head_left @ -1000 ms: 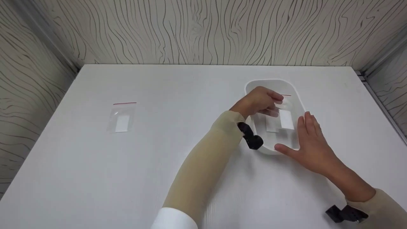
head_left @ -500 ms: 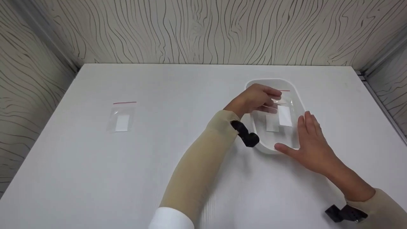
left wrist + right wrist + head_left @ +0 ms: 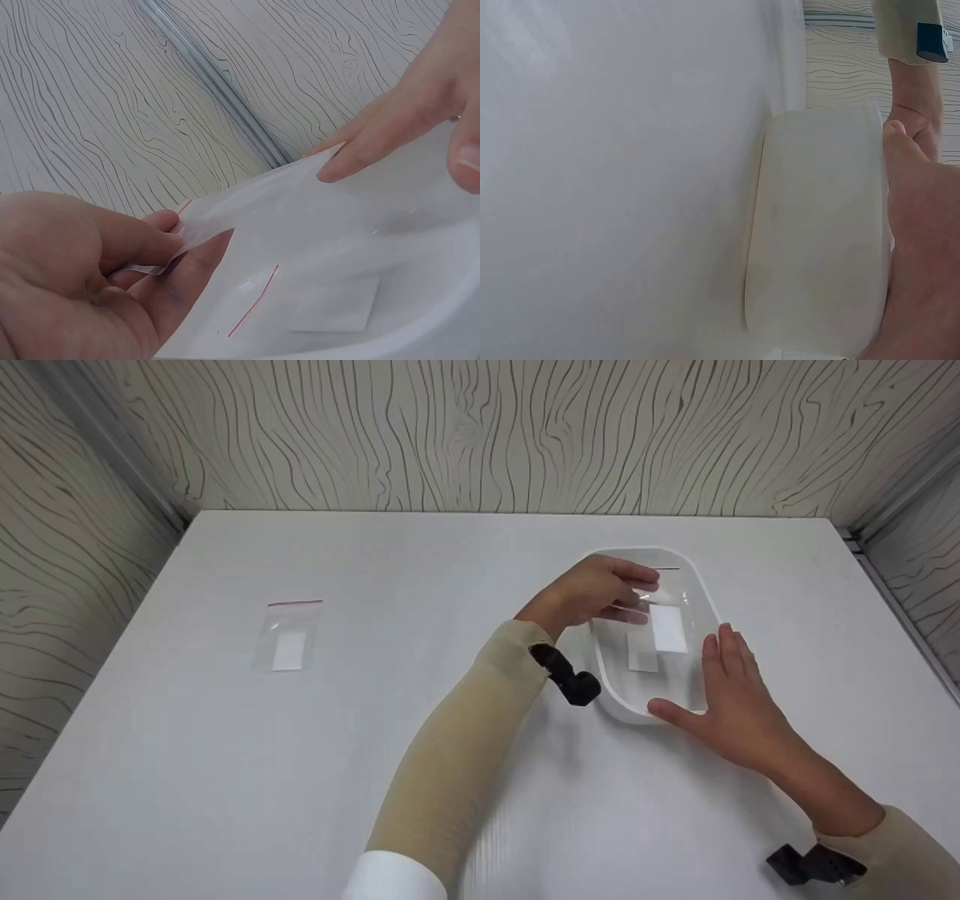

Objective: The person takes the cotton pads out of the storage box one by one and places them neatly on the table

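My left hand (image 3: 589, 591) pinches a clear zip bag (image 3: 669, 628) with a red strip and a white panel, over a white plastic tub (image 3: 626, 712). In the left wrist view, thumb and fingers grip one edge of this zip bag (image 3: 259, 196). Beneath it, inside the tub, lies a second zip bag (image 3: 642, 658), whose red strip and white panel (image 3: 335, 306) show in the left wrist view. My right hand (image 3: 739, 716) rests on the tub's near right corner, fingers straight along the right rim, thumb on the near rim. The right wrist view shows the tub's outer wall (image 3: 817, 232).
A third zip bag (image 3: 289, 649) lies flat at the left on the white table (image 3: 315, 780). Wood-grain patterned walls (image 3: 465, 435) stand behind the table and at both sides. The tub sits right of centre.
My left hand has drawn back to the left and a little away from me, carrying the zip bag the same way over the tub. My right hand has stayed in place.
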Demonstrator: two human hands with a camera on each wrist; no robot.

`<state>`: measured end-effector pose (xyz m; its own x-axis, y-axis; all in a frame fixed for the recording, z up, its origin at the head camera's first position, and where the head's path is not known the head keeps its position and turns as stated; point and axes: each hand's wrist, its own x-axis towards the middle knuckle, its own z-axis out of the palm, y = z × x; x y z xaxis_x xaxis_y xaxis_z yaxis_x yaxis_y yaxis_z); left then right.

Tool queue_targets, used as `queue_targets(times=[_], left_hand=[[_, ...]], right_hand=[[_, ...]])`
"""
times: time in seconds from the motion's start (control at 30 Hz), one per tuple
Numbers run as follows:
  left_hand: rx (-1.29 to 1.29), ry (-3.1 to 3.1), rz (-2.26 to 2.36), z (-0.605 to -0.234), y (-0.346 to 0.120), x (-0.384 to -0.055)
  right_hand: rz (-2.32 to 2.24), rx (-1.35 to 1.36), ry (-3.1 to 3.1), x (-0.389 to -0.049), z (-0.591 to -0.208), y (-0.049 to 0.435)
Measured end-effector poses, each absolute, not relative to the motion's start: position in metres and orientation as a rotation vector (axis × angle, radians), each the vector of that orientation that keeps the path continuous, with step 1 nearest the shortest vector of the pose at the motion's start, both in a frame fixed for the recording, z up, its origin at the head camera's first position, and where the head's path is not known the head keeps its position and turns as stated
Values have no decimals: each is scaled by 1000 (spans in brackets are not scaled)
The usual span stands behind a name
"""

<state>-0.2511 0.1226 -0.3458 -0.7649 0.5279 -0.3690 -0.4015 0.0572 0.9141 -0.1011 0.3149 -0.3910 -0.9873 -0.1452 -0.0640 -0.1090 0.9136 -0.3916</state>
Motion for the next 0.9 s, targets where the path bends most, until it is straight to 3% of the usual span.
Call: queue_targets(times=[0.9], left_hand=[[238,1589,1790,-348,99,-247]], right_hand=[[-606,-203,2995,-101,-393,315]])
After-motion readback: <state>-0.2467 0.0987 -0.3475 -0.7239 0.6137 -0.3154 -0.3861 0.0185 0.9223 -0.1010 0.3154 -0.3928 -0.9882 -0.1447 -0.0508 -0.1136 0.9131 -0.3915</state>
